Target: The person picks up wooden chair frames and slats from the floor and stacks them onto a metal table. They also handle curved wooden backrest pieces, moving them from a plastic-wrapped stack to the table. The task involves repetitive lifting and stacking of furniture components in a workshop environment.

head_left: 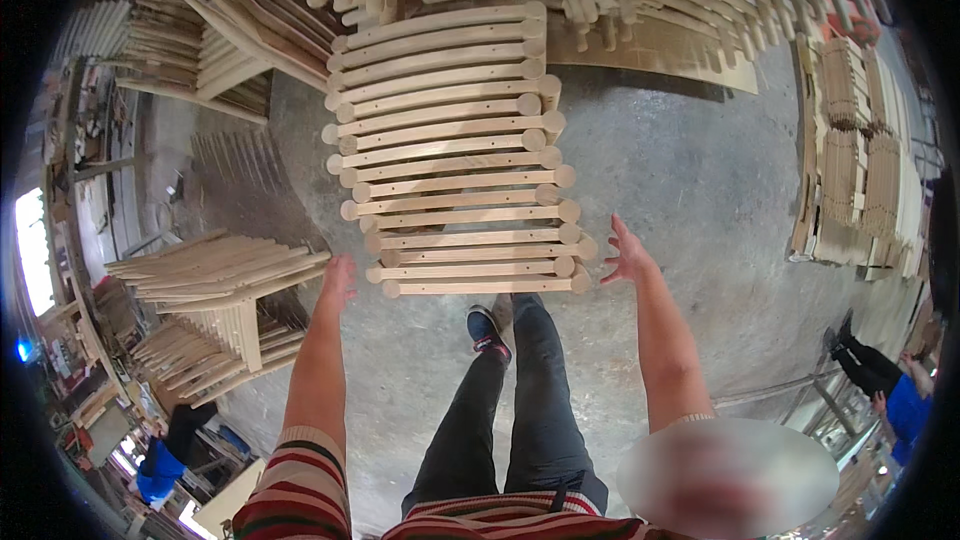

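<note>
Well, left hand (340,281) and right hand (629,259) flank the pale, round-ended wooden rails (460,184), grip wide, empty; staggered ends could let a lopsided push topple them.

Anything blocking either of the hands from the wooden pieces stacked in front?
Nothing visible. Left hand and right hand are open, one on each side of the stack's near end, with only grey floor showing in the gaps.
</note>
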Motion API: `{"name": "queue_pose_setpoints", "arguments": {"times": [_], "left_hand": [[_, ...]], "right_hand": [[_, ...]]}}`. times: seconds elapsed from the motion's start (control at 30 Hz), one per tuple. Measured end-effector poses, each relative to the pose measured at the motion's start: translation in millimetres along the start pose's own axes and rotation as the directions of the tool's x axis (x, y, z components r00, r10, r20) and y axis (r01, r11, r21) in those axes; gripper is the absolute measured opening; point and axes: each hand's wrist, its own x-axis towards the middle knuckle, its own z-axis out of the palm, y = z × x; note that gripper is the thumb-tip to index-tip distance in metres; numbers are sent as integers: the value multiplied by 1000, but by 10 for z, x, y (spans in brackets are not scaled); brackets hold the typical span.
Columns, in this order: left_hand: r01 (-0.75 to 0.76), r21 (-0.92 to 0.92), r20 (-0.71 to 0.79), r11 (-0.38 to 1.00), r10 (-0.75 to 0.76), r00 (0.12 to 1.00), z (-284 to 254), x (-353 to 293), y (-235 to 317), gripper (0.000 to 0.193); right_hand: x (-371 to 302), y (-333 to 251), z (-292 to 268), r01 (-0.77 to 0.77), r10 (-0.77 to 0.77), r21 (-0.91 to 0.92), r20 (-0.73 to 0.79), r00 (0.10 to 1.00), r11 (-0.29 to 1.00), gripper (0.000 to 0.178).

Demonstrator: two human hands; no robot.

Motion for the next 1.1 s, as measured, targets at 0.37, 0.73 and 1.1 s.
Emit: {"name": "queue_pose_setpoints", "arguments": {"times": [0.37,0.73,1.1], "left_hand": [[466,-438,727,769,-3,687,517,447,164,69],[420,-281,437,863,-274,857,495,546,384,61],[344,-395,655,852,-1,755,502,259,-85,67]], "right_hand": [[727,45,421,9,-48,137,283,958,991,87],[661,-77,549,12,-32,82,246,969,997,88],[484,455,532,-75,44,140,215,976,987,84]]}}
